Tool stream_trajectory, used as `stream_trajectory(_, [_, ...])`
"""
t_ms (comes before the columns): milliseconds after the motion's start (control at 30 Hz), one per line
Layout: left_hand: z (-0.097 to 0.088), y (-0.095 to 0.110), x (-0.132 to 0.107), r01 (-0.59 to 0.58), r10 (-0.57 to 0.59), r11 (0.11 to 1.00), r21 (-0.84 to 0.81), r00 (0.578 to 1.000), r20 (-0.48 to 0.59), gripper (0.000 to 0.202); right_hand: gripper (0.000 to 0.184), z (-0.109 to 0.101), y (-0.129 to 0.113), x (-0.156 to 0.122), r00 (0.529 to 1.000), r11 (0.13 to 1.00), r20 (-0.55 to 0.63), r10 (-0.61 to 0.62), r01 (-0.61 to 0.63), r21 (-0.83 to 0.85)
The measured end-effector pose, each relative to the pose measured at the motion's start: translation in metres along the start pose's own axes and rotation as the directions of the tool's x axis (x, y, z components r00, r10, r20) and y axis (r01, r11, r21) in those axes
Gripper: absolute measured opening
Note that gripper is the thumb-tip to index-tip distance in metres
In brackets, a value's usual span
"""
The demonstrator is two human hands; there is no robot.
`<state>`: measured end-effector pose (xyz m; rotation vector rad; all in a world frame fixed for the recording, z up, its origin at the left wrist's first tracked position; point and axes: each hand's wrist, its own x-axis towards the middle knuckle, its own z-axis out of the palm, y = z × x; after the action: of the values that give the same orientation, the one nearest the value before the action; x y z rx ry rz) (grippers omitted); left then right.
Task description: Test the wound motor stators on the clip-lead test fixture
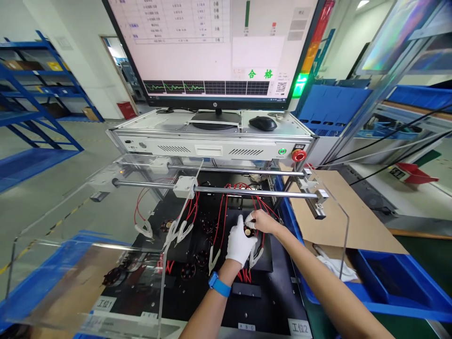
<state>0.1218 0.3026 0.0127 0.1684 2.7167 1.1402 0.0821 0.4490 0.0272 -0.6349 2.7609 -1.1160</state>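
1. Your hands were together. The gloved left hand (pixel 239 245) and the bare right hand (pixel 263 221) touched each other over one round part (pixel 248 231).
2. The part lay between them, just past your left thumb and just under your right fingertips (pixel 250 218). Neither hand was the nearer one. The left came at it from the near side and the right from the far right side.
3. Your left fingers curled down over the part and your capped right fingertips bunched at its far edge. The glove hid the contact, so I cannot tell whether either hand really pinched it.
4. The part was a flat disc lying on the black plate (pixel 282 282), face up towards you. A disc has no long axis, and I could not tell which way it was turned on the plate.
5. One clip (pixel 214 259) lay just left of your left wrist, and a second clip (pixel 256 258) lay just right of it, under your right forearm. Each ran lengthwise from far to near with its nose towards you. The red wires (pixel 221 212) led away beyond both hands.
6. Spare discs (pixel 202 258) sat on the plate to the left of your left hand, apart from it.
7. A rail (pixel 247 190) crossed from side to side beyond both hands. A clear guard (pixel 88 245) stood well to the left of your left hand, and a blue bin (pixel 388 278) lay to the right of your right forearm.
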Motion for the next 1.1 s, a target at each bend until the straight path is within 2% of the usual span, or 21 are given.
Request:
stream_trajectory(100, [0.0,-0.001,0.0,0.006,-0.006,1.0,0.008,1.0,0.002,0.09,0.011,0.01,0.007,-0.004,0.998,0.982,-0.054,0.036,-0.026,0.186])
stream_trajectory(167, [0.0,-0.002,0.001,-0.012,0.012,1.0,-0.001,1.0,0.002,0.089,0.011,0.018,0.012,-0.011,0.986,0.933,-0.136,0.095,-0.041,0.357])
stream_trajectory(233, [0.001,-0.002,0.001,-0.031,0.031,0.999,-0.008,1.0,-0.005,0.088,0.014,0.027,0.013,-0.02,0.959,0.891,-0.248,0.14,-0.012,0.454])
stream_trajectory(367, [0.003,0.0,-0.002,-0.055,0.055,0.998,0.016,0.998,-0.039,0.081,0.012,0.043,0.006,-0.034,0.881,0.925,-0.454,0.132,0.056,0.377])
stream_trajectory(467, [0.004,0.001,-0.006,-0.055,0.058,0.998,0.036,0.996,-0.074,0.07,0.011,0.053,-0.003,-0.039,0.82,0.959,-0.555,0.14,0.027,0.282])
stream_trajectory(533, [0.003,-0.002,-0.007,-0.097,0.097,0.995,0.006,0.992,-0.076,0.068,0.011,0.06,-0.009,-0.041,0.781,0.969,-0.602,0.167,-0.019,0.245])
stream_trajectory(600, [0.001,-0.01,-0.007,-0.164,0.159,0.981,-0.103,0.986,-0.05,0.068,0.012,0.067,-0.014,-0.041,0.736,0.973,-0.645,0.207,-0.083,0.217])
stream_trajectory(667, [-0.002,-0.019,-0.004,-0.18,0.191,0.932,-0.315,0.982,0.005,0.064,0.013,0.075,-0.019,-0.039,0.677,0.967,-0.69,0.254,-0.161,0.198])
stream_trajectory(733, [-0.005,-0.026,0.001,-0.116,0.185,0.825,-0.554,0.98,0.071,0.055,0.012,0.081,-0.026,-0.036,0.623,0.95,-0.719,0.308,-0.241,0.199])
stream_trajectory(800, [-0.007,-0.028,0.007,-0.044,0.155,0.705,-0.707,0.984,0.093,0.043,0.011,0.084,-0.031,-0.032,0.586,0.931,-0.728,0.356,-0.287,0.224])
stream_trajectory(867, [-0.007,-0.028,0.012,-0.013,0.102,0.651,-0.759,0.992,0.07,0.032,0.01,0.082,-0.033,-0.031,0.585,0.924,-0.715,0.382,-0.273,0.27])
stream_trajectory(967, [-0.003,-0.024,0.017,-0.002,0.044,0.646,-0.763,0.998,0.035,0.025,0.009,0.072,-0.028,-0.035,0.67,0.929,-0.655,0.349,-0.155,0.337])
stream_trajectory(1000, [-0.001,-0.023,0.018,-0.001,0.037,0.649,-0.761,0.999,0.03,0.025,0.01,0.067,-0.023,-0.037,0.683,0.927,-0.648,0.337,-0.122,0.354])
stream_trajectory(1033, [0.001,-0.022,0.019,0.0,0.031,0.651,-0.759,0.999,0.026,0.024,0.013,0.063,-0.018,-0.041,0.67,0.924,-0.66,0.34,-0.107,0.367])
stream_trajectory(1100, [0.004,-0.021,0.021,0.001,0.017,0.658,-0.753,1.0,0.017,0.023,0.023,0.055,-0.007,-0.047,0.572,0.91,-0.717,0.398,-0.15,0.385])
